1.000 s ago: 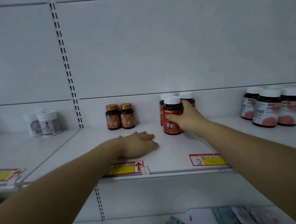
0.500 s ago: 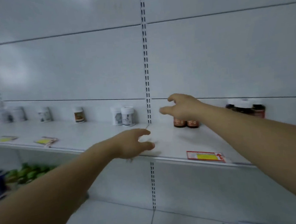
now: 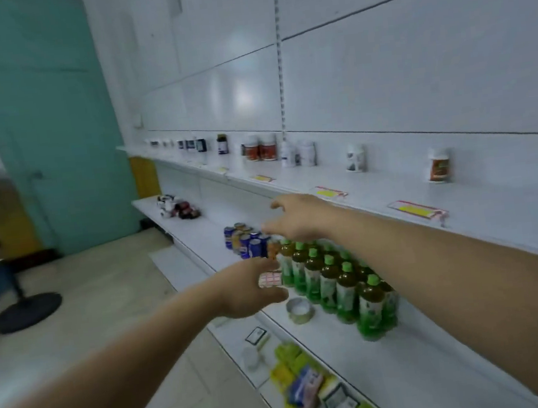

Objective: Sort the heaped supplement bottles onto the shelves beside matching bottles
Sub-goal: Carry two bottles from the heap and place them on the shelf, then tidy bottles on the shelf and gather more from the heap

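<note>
we have let go of the fe bottle and turned left along the shelf [image 3: 376, 192]. both our left hand [image 3: 250, 289] and right hand [image 3: 295, 217] hang loose and carry nothing. the heap [image 3: 178, 206] lies far down the lower shelf, so another pick comes next.

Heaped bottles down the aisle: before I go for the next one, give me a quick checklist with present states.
1. Left hand free to pick: ok, fingers loosely curled, nothing held.
2. Right hand free: ok, open in mid-air, nothing held.
3. Heap of bottles located: ok, lying at the far end of the middle shelf.
4. Heap within reach: not ok, it lies well beyond both hands.
5. Labels in the heap readable for matching: cannot tell, too small and blurred.
6. Matching bottles on the upper shelf identified: cannot tell, the picture is blurred.
</note>
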`<state>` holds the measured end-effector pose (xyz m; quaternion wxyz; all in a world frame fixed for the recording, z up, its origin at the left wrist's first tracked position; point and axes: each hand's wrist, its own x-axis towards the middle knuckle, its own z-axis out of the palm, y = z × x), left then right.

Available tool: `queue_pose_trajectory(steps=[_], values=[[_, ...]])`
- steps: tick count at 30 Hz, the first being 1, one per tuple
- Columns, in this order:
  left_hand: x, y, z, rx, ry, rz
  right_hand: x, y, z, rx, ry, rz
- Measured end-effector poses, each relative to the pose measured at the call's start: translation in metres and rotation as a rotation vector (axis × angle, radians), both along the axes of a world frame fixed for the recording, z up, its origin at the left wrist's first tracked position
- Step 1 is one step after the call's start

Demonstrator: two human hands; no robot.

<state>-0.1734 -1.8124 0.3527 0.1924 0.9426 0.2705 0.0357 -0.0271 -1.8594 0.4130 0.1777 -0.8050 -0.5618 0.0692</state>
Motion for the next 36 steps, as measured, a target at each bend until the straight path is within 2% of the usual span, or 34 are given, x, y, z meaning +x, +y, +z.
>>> queue_pose_trajectory(steps=[8, 18, 29, 36], values=[[0.001, 0.186, -0.052, -0.037, 0.037, 0.198, 0.011, 0.214, -0.064, -0.091, -0.034, 0.099], [0.008, 0.43, -0.069, -0.115, -0.045, 0.389, 0.031, 0.474, -0.076, -0.116, -0.01, 0.164], [-0.048, 0.761, -0.108, -0.16, -0.053, 0.395, -0.008, 0.801, -0.122, -0.166, -0.033, 0.14], [-0.045, 0.953, -0.112, -0.22, 0.004, 0.352, 0.011, 0.975, -0.129, -0.225, -0.011, 0.041]])
